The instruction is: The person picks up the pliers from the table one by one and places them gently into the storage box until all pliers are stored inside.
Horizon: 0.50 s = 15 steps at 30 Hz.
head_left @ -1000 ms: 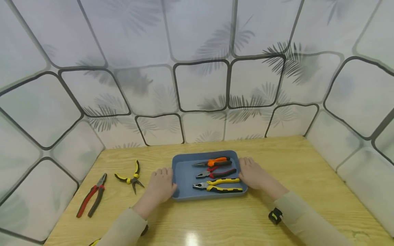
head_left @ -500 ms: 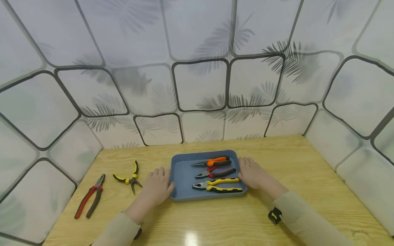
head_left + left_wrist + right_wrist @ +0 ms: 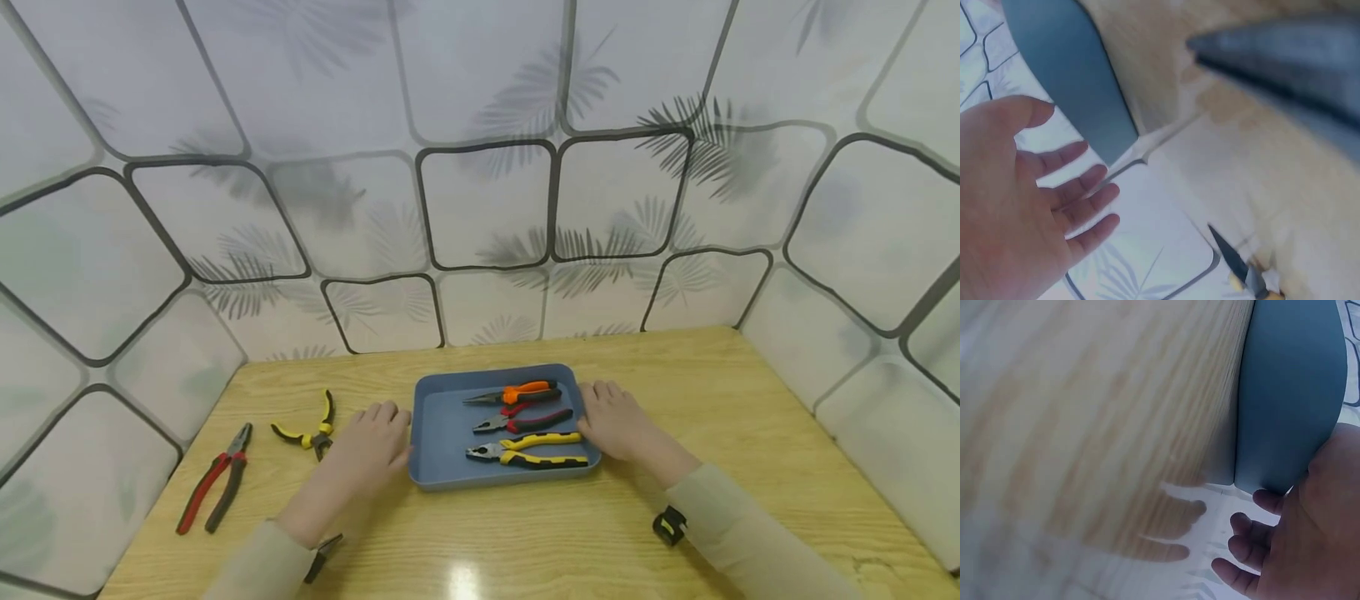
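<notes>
The blue tray (image 3: pixel 445 433) lies between the hands on the desk (image 3: pixel 712 392), at 3 o'clock from the left hand (image 3: pixel 371 437) and 9 o'clock from the right hand (image 3: pixel 615 421). Its long axis runs almost straight from 9 to 3. The right hand is the nearer one, its relaxed fingers resting against the tray's outer wall. The left hand's fingers are loose and grip nothing, its tips just beside the opposite wall (whether the thumb still brushes it, I cannot tell). Closest to the left hand outside the tray are the spread yellow-handled pliers (image 3: pixel 309 439), at 9 o'clock; the large red-and-black pliers (image 3: pixel 217 479) lie farther out, towards 8, their length pointing from 7 to 1. In the tray, the orange pliers (image 3: pixel 517 393), small red pliers (image 3: pixel 521 422) and yellow-and-black pliers (image 3: pixel 528 454) all have their handles towards 3.

Compared with a second ago, the left hand has drawn off the tray wall towards 9 o'clock and now hides the yellow-handled pliers' tips. The right hand has kept its place.
</notes>
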Each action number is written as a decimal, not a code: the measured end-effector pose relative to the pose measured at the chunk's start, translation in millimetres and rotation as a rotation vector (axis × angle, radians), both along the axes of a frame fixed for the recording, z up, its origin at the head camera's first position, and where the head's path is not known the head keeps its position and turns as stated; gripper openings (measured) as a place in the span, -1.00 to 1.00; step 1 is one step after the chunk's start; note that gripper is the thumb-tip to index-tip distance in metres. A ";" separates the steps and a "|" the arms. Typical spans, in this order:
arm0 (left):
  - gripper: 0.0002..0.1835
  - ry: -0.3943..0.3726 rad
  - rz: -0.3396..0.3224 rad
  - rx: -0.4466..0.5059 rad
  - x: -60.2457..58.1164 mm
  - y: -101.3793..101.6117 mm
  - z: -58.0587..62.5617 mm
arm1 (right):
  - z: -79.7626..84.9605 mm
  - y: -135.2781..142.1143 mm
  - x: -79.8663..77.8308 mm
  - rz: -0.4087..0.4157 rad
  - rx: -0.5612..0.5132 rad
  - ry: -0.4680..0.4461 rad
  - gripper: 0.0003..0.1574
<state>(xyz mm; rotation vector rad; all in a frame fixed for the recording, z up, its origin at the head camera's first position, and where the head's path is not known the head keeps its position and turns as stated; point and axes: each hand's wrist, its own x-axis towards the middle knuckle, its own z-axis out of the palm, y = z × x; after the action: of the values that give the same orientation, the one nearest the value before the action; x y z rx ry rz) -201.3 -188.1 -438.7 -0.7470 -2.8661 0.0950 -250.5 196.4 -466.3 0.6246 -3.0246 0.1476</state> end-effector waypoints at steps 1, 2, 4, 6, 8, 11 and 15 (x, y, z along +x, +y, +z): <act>-0.61 -0.004 -0.011 0.000 -0.1 -1.6 2.0 | 0.0 0.0 0.0 -0.009 0.005 0.001 -0.31; -0.64 -0.007 -0.025 -0.003 0.0 -3.2 4.0 | 0.2 -0.3 0.2 -0.019 0.012 -0.002 -0.31; -0.68 -0.017 -0.051 -0.011 0.3 -6.3 7.9 | 0.6 -0.6 0.4 -0.032 0.022 -0.014 -0.30; -0.71 -0.024 -0.071 -0.024 0.5 -10.0 10.8 | 1.9 -0.7 0.8 -0.038 0.038 -0.026 -0.29; -0.72 -0.031 -0.088 -0.026 1.1 -13.7 13.4 | 3.3 -0.9 1.4 -0.037 0.054 -0.032 -0.28; -0.71 -0.029 -0.103 -0.016 1.9 -19.0 16.6 | 4.8 -1.0 2.4 -0.037 0.067 -0.039 -0.27; -0.71 -0.014 -0.106 -0.002 2.8 -24.4 20.2 | 4.8 -1.5 2.5 -0.042 0.064 -0.036 -0.28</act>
<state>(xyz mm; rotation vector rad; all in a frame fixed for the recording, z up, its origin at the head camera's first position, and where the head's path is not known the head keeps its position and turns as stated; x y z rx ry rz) -198.5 -212.5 -418.5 -0.9012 -2.8330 0.0787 -248.0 194.9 -461.5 0.5692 -3.0858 0.0619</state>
